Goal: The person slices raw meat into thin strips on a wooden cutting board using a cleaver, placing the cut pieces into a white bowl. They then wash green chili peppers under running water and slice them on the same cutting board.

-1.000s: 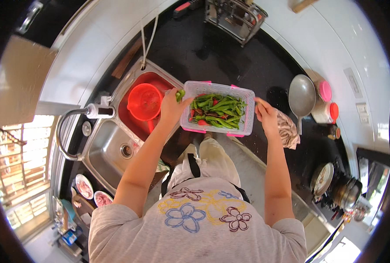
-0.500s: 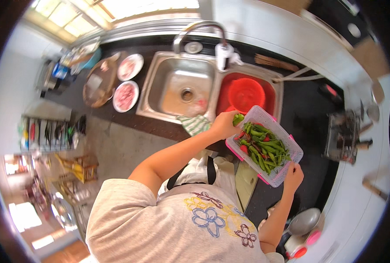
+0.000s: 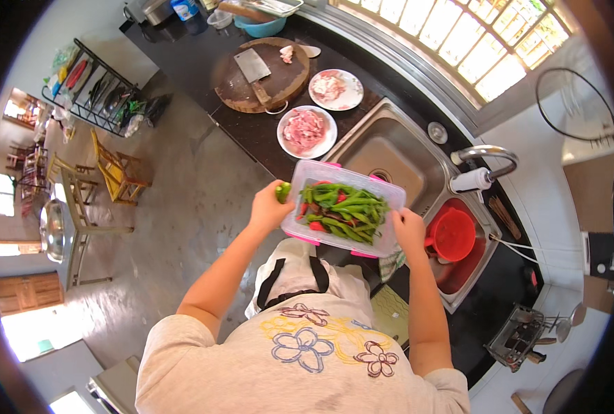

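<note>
A clear plastic container (image 3: 396, 196) with pink clips is held up in front of me. Green and red chili peppers (image 3: 345, 210) fill much of it. My left hand (image 3: 269, 209) is closed on its left end, with a green pepper (image 3: 283, 192) between the fingers as well. At the other end, my right hand (image 3: 410, 231) grips the container's rim. The container hangs over the near edge of the counter, in front of the steel sink (image 3: 427, 179).
Sliced meat lies on one white plate (image 3: 327, 141), paler pieces on another plate (image 3: 354, 101). A cleaver (image 3: 250, 64) rests on a round chopping board (image 3: 225, 86). The sink's right basin holds a red plastic basket (image 3: 451, 234). The faucet (image 3: 489, 155) arches behind. A yellow chair (image 3: 117, 172) stands left.
Both hands have carried the container of peppers leftward, from beside the right basin to before the left one. My view has turned left, toward the chopping board.
</note>
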Motion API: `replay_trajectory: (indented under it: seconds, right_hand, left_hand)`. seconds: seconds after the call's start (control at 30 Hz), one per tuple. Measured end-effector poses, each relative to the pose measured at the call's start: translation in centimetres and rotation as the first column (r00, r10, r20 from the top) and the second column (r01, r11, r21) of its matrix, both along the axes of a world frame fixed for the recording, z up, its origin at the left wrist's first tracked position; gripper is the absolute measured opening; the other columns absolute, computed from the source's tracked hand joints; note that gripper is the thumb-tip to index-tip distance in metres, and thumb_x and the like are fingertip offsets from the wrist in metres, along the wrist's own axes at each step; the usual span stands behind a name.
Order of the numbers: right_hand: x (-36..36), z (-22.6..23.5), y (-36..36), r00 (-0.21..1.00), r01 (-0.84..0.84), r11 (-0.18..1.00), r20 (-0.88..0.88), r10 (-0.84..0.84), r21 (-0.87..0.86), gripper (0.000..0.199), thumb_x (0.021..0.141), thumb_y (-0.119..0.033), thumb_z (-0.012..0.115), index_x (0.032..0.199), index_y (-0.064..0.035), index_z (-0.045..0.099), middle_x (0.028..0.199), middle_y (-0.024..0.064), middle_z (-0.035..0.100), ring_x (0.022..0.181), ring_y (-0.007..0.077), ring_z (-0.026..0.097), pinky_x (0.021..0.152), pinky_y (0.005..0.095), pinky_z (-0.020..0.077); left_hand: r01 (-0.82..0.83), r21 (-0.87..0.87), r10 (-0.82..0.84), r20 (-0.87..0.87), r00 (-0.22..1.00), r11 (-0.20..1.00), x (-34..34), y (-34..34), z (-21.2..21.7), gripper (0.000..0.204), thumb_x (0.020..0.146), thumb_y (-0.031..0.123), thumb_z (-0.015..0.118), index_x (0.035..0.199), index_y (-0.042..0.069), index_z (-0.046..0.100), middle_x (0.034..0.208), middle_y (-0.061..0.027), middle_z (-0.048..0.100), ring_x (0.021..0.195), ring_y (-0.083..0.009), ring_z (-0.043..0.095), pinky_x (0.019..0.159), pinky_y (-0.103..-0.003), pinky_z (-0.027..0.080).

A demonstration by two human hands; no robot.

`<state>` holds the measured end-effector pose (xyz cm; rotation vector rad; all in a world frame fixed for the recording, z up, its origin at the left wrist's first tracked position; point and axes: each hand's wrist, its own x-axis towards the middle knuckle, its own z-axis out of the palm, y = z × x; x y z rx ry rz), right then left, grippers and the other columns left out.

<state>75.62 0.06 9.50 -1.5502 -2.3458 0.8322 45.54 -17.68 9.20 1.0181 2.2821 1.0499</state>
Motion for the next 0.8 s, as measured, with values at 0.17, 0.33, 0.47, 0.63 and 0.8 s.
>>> replay_trajectory:
  seconds: [0.17,0.33,0.47,0.63,0.8]
  right_hand:
    - [-8.1,-2.0,0.9,0.998,-0.059,0.998,-0.037,0.058,-0.03,0.035,0.089,-0.032,0.056,0.076,0.0002,0.057,0.074,0.024,0.061,0.074,0.0427,0.059,0.064,0.0474,0.0446]
    - [-9.3,-1.9,2.1,0.994,0.006,0.998,-0.109,-0.012,-0.057,0.038,0.094,-0.036,0.052,0.082,-0.0006,0.061,0.072,0.0203,0.062,0.07,0.0377,0.061,0.064,0.0444,0.045]
    - [-6.2,-3.5,5.0,0.968,0.102,0.993,-0.221,-0.114,-0.067,0.038,0.097,-0.036,0.05,0.087,-0.0022,0.065,0.073,0.0158,0.064,0.068,0.0295,0.061,0.065,0.0393,0.0454]
    - [-4.1,-8.0,9.4,0.872,0.078,0.899,-0.407,-0.27,-0.43,0.039,0.098,-0.035,0.05,0.109,-0.0011,0.066,0.098,0.0137,0.068,0.094,0.0183,0.063,0.08,0.0307,0.0479]
    - [-3.3,-11.3,9.2,0.966,0.051,0.998,-0.255,-0.037,0.046,0.037,0.098,-0.028,0.05,0.121,-0.0003,0.061,0.121,0.0179,0.06,0.111,0.026,0.058,0.095,0.0305,0.0444]
  left_hand:
    - [-0.103,-0.018,0.104,0.095,0.99,0.995,-5.4,-2.0,-1.4,0.03,0.07,0.014,0.076,0.094,0.001,0.062,0.074,-0.0084,0.064,0.065,-0.0162,0.059,0.064,-0.032,0.049]
    - [-0.174,0.05,0.171,0.048,0.984,0.983,-5.9,-1.7,-1.6,0.029,0.073,0.013,0.076,0.095,0.001,0.061,0.075,-0.0082,0.064,0.066,-0.0164,0.059,0.064,-0.031,0.049]
    - [-0.171,0.267,0.207,-0.114,0.972,0.948,-3.9,0.6,1.3,0.024,0.078,0.008,0.073,0.098,0.003,0.062,0.081,-0.011,0.065,0.069,-0.0224,0.062,0.066,-0.034,0.05]
    - [0.267,0.141,-0.266,-0.026,0.964,0.953,-0.7,6.2,-0.1,0.025,0.079,0.01,0.071,0.103,0.007,0.066,0.093,-0.0159,0.068,0.085,-0.0347,0.065,0.075,-0.038,0.051]
    - [0.412,-0.196,-0.445,-0.177,0.878,0.89,1.9,10.4,-5.5,0.05,0.064,0.017,0.082,0.11,0.01,0.065,0.101,-0.0123,0.064,0.098,-0.0346,0.062,0.086,-0.042,0.05]
